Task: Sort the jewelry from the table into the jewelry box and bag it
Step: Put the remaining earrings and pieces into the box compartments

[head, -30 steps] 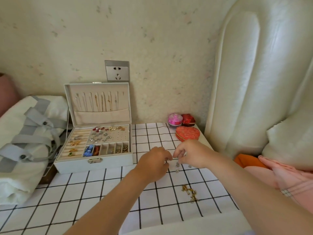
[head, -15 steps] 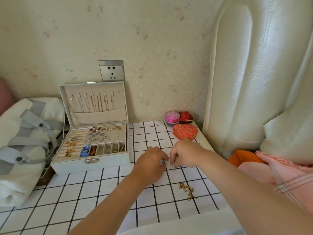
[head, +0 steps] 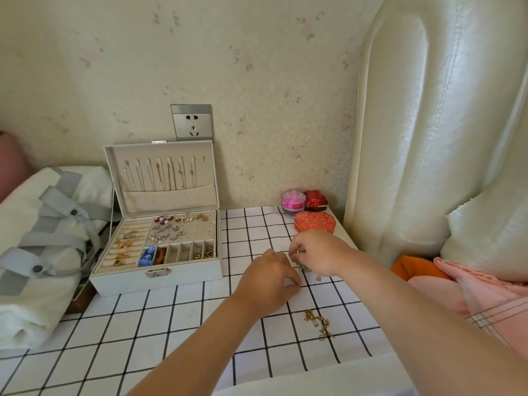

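Jewelry piece [head: 304,268] — small, silvery — pinched by fingers of right hand [head: 317,252]; left hand [head: 265,281] curled, grasp unclear.

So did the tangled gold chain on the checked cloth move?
No. The tangled gold chain lies across the same black grid lines of the white checked cloth.

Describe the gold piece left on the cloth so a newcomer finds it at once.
Start at the checked tablecloth, right of the open jewelry box. On its near right part, nearer the camera than the left hand, lies a small tangle of gold chain. Unlike the silvery pieces at the right hand, it is yellow, untouched and alone.
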A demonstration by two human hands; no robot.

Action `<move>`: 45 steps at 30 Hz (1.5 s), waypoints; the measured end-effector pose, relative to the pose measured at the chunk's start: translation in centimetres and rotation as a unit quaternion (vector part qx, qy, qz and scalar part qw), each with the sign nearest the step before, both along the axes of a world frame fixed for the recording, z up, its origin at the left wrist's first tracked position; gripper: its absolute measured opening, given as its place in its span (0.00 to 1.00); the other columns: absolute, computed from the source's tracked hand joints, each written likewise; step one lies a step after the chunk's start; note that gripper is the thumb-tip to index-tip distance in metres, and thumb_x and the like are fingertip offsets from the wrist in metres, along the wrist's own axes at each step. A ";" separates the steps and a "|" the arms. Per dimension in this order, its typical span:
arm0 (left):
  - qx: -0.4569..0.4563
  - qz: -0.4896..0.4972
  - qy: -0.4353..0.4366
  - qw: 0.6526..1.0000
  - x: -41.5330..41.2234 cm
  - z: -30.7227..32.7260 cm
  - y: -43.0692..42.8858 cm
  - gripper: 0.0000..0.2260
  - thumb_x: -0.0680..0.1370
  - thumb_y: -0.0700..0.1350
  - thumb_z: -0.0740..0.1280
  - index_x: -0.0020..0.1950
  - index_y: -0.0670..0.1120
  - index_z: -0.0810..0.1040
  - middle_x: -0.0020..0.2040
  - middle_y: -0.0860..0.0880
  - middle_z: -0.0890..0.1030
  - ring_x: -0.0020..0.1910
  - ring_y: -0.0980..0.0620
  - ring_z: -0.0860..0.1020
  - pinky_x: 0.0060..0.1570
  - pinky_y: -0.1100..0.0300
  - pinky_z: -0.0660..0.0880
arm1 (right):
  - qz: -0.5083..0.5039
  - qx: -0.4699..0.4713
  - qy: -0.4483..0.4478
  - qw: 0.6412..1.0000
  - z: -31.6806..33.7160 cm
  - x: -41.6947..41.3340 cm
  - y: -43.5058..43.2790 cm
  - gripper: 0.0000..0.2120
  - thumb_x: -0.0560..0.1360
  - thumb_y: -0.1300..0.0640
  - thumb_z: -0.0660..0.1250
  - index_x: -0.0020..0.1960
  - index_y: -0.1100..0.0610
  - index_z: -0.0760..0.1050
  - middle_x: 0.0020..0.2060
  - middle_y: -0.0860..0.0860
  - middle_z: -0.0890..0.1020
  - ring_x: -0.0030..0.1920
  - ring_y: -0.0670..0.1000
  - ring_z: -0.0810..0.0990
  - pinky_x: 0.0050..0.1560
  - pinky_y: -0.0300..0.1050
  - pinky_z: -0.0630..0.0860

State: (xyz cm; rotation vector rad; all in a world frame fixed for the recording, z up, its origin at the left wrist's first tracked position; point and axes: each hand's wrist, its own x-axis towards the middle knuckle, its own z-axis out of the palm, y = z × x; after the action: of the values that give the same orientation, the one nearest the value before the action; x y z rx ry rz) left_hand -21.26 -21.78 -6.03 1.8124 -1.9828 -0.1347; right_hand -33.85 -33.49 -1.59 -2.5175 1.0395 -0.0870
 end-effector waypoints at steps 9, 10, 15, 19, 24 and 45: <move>-0.012 0.077 0.082 0.994 1.1 1.3 1.2 0.05 0.78 0.51 0.69 0.52 0.57 0.83 0.48 0.61 0.81 0.46 0.61 0.75 0.48 0.62 0.74 | -0.002 -0.013 -0.036 0.999 0.9 1.1 0.6 0.04 0.76 0.49 0.71 0.49 0.46 0.82 0.45 0.43 0.81 0.47 0.46 0.80 0.50 0.49 0.80; -0.035 0.103 0.109 0.988 1.5 1.7 1.5 0.05 0.78 0.51 0.68 0.52 0.57 0.82 0.47 0.62 0.82 0.43 0.62 0.76 0.46 0.63 0.75 | 0.000 -0.013 -0.045 0.999 1.1 1.4 0.7 0.05 0.75 0.48 0.72 0.50 0.47 0.82 0.43 0.42 0.81 0.46 0.45 0.80 0.49 0.48 0.80; -0.120 0.185 0.215 0.951 4.5 3.5 3.2 0.08 0.79 0.47 0.68 0.55 0.58 0.79 0.45 0.61 0.80 0.38 0.62 0.76 0.39 0.70 0.72 | 0.025 0.002 -0.110 0.994 2.5 3.9 2.1 0.05 0.73 0.47 0.74 0.46 0.48 0.84 0.39 0.41 0.83 0.42 0.40 0.81 0.45 0.40 0.78; -0.122 0.188 0.220 0.949 7.1 4.6 4.1 0.09 0.79 0.45 0.68 0.56 0.55 0.82 0.47 0.58 0.80 0.39 0.62 0.75 0.44 0.67 0.72 | 0.066 0.056 -0.147 0.985 3.5 6.8 3.8 0.06 0.77 0.51 0.70 0.44 0.51 0.85 0.38 0.45 0.85 0.36 0.36 0.79 0.38 0.34 0.70; -0.119 0.162 0.238 0.950 10.0 5.9 5.7 0.11 0.79 0.44 0.68 0.49 0.62 0.82 0.45 0.56 0.82 0.42 0.59 0.77 0.45 0.65 0.72 | 0.071 0.146 -0.196 0.967 4.0 9.6 5.5 0.09 0.80 0.54 0.66 0.45 0.52 0.84 0.39 0.47 0.86 0.26 0.40 0.74 0.33 0.35 0.70; -0.036 0.167 0.276 0.946 17.7 9.7 7.0 0.04 0.79 0.47 0.67 0.45 0.51 0.79 0.40 0.54 0.80 0.35 0.55 0.78 0.40 0.59 0.77 | -0.018 0.308 -0.346 0.886 5.4 16.9 7.5 0.06 0.79 0.57 0.69 0.54 0.58 0.82 0.41 0.52 0.86 0.29 0.49 0.77 0.24 0.39 0.67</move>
State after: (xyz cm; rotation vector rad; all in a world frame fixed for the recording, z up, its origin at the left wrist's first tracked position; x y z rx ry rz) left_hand -3.58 -14.80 3.68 1.7857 -1.2659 -0.4076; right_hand -16.94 -25.94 3.84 -1.6747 0.6635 -0.5324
